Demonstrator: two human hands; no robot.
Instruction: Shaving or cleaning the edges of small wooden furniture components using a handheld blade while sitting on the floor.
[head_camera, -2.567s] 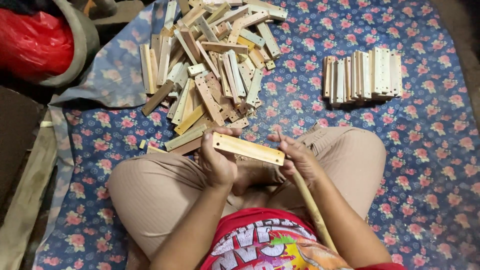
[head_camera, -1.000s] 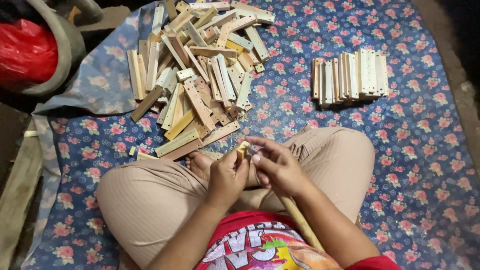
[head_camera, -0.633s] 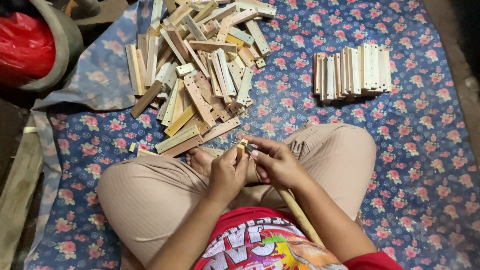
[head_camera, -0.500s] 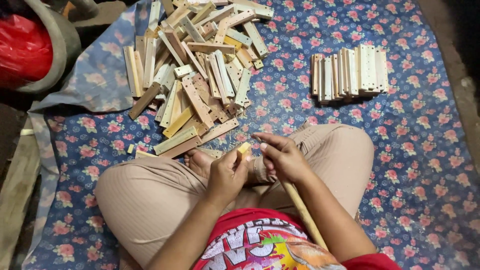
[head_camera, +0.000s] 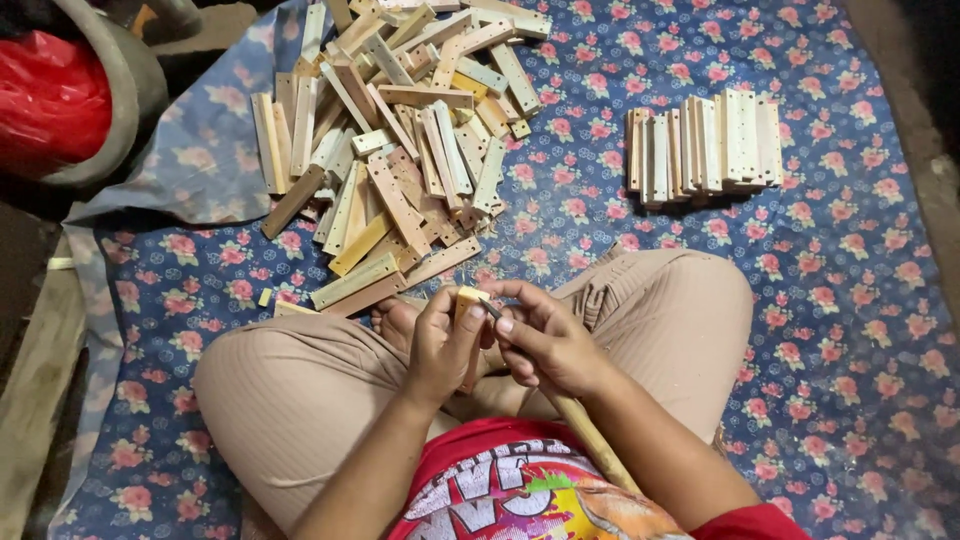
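I sit cross-legged on a blue flowered cloth (head_camera: 850, 330). My left hand (head_camera: 440, 345) grips a short wooden strip (head_camera: 468, 298) held upright above my lap, its top end showing above my fingers. My right hand (head_camera: 545, 340) grips a thin tool with a long wooden handle (head_camera: 590, 445); its dark tip touches the top end of the strip. The handle runs back along my right forearm. Both hands are close together, touching at the strip.
A loose pile of many wooden strips (head_camera: 400, 150) lies ahead to the left. A neat row of several strips standing on edge (head_camera: 705, 145) sits ahead to the right. A red bag in a grey tub (head_camera: 60, 100) is at the far left.
The strip, held flat across both hands 2.6 s ago, now stands on end in my left hand. My right hand has brought the tool tip to its top end.
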